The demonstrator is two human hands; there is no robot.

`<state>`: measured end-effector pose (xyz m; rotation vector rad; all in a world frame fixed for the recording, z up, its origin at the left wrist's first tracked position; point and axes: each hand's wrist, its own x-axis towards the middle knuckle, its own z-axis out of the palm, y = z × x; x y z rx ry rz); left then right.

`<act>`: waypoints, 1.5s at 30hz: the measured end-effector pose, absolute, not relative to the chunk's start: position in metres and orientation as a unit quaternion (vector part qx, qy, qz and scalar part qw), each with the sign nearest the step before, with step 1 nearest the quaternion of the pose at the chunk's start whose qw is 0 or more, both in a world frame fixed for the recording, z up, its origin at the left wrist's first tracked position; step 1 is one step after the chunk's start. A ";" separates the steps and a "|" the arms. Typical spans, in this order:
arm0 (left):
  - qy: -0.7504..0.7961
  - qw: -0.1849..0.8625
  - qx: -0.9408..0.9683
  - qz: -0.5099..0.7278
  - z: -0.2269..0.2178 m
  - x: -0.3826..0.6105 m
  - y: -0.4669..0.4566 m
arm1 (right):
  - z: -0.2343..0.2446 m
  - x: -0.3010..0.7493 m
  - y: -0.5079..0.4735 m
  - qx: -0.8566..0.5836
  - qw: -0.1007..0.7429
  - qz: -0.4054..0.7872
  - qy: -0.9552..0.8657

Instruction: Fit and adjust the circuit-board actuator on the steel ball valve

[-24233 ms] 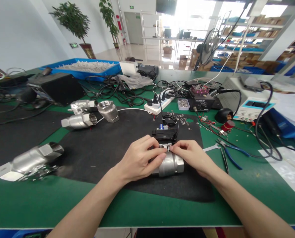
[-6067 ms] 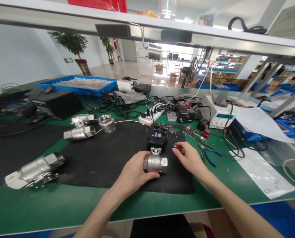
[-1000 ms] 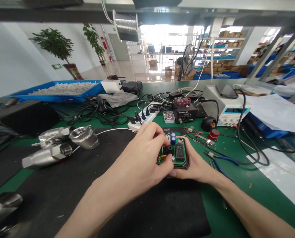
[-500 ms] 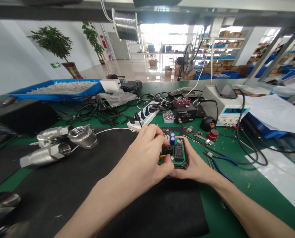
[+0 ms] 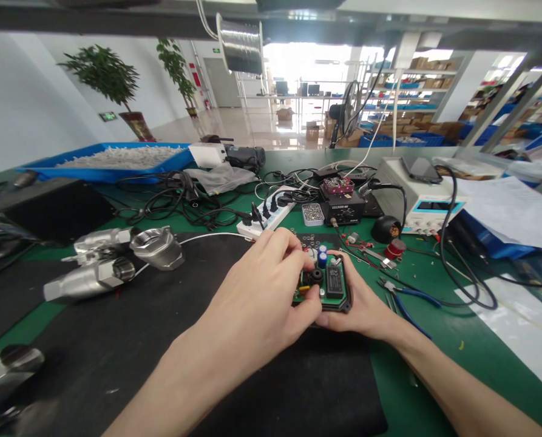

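Observation:
A green circuit board (image 5: 343, 301) sits in a small black housing (image 5: 346, 308). It carries blue capacitors (image 5: 322, 257), a black rectangular block (image 5: 334, 281) and a yellow part. My right hand (image 5: 359, 303) wraps round the housing's right side, thumb along the near edge. Over the board's left part, my left hand (image 5: 271, 285) is closed, with thumb and index finger on either side of a black ring-shaped part (image 5: 316, 277). The back of this hand hides the left end of the housing.
Metal fittings (image 5: 156, 247) lie left on the black mat (image 5: 161, 340). Blue-handled cutters (image 5: 411, 297) rest at the right. Behind are a power strip (image 5: 271, 212), a tin of small metal pieces (image 5: 313, 214), a soldering station (image 5: 343, 208) and a power supply (image 5: 420, 194). A wire spool (image 5: 241, 45) hangs above.
The whole scene sits slightly further right in the picture, as the camera turned a little. Both hands keep the same hold on the housing and the ring-shaped part.

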<state>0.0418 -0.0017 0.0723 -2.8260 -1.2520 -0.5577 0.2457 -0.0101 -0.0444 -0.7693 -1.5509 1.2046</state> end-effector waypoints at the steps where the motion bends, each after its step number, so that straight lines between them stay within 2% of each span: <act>1: -0.399 -0.003 -0.900 -0.176 0.073 0.041 -0.001 | -0.044 0.246 -0.010 -0.315 0.492 0.501 -0.639; 12: -0.391 -0.062 -0.894 -0.209 0.063 0.044 0.002 | -0.045 0.244 -0.010 -0.324 0.483 0.503 -0.639; 25: -0.408 -0.025 -0.893 -0.191 0.066 0.040 0.000 | -0.043 0.244 -0.011 -0.310 0.485 0.524 -0.628; 45: -0.402 -0.110 -0.879 -0.232 0.065 0.044 -0.001 | -0.046 0.245 -0.013 -0.321 0.467 0.547 -0.616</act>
